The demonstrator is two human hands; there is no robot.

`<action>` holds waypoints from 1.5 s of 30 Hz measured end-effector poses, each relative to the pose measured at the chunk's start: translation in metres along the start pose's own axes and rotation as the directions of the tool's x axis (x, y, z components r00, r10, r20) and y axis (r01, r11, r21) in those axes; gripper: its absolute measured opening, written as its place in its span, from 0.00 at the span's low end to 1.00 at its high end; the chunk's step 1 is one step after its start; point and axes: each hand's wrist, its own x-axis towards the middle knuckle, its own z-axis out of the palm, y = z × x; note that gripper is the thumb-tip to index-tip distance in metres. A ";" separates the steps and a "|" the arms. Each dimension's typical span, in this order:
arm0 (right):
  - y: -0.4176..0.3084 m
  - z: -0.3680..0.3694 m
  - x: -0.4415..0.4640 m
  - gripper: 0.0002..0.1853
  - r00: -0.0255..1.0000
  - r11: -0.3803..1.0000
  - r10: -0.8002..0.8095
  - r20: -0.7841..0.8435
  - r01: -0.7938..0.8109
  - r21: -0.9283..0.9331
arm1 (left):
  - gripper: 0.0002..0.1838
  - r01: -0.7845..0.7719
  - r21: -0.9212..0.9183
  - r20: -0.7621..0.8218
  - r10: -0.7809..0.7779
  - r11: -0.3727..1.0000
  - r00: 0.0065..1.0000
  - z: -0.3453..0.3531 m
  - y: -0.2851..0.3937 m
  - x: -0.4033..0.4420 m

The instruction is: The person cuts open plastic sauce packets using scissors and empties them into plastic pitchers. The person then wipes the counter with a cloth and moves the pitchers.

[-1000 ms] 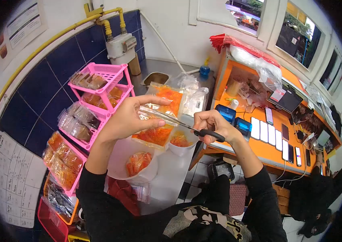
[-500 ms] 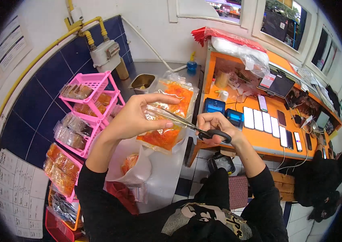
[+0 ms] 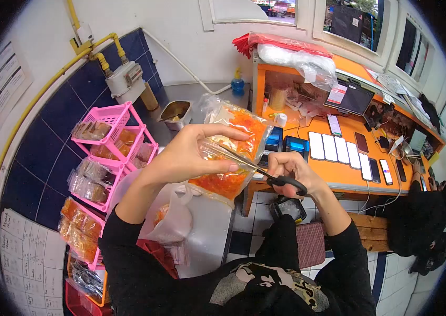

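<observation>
My left hand (image 3: pixel 194 155) grips a clear flat bag (image 3: pixel 228 181) with orange-red contents, thumb and fingers pressed on its near side. In my right hand (image 3: pixel 294 171) are scissors (image 3: pixel 281 180) with black handles. Their metal blades point left across the bag, toward the gap between my left thumb and fingers. Whether the blades are parted is hard to tell. Beneath the bag, a translucent white tub (image 3: pixel 173 218) with something orange inside stands on the metal counter (image 3: pixel 207 226).
Pink tiered baskets (image 3: pixel 115 131) with packed bags stand at the left. A metal container (image 3: pixel 176 113) sits behind the bag. Several phones (image 3: pixel 338 150) lie on the orange desk (image 3: pixel 323 176) at the right. Another person's dark sleeve (image 3: pixel 417 210) shows at the far right.
The view has shifted, with the desk and baskets now further left in it. My hands, the bag and the scissors appear slightly further right, and the bag now covers the white bowl seen earlier.
</observation>
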 end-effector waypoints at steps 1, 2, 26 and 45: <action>0.001 0.000 -0.003 0.31 1.000 1.000 -0.002 0.001 0.002 -0.005 | 0.25 0.019 -0.044 0.022 -0.018 0.999 1.000 0.002 0.001 0.000; 0.001 -0.001 -0.005 0.31 0.999 1.000 0.019 0.031 -0.019 0.010 | 0.24 0.032 -0.090 0.039 -0.029 0.995 0.999 0.003 0.002 0.001; 0.023 0.033 -0.060 0.41 0.991 0.975 0.060 -0.120 -0.033 0.221 | 0.24 0.006 -0.173 0.185 0.027 0.985 0.982 0.053 0.004 -0.006; 0.064 0.062 -0.080 0.46 0.983 0.912 -0.033 -0.182 0.104 0.397 | 0.26 0.309 -0.483 0.337 -0.152 0.819 0.929 0.077 0.010 -0.036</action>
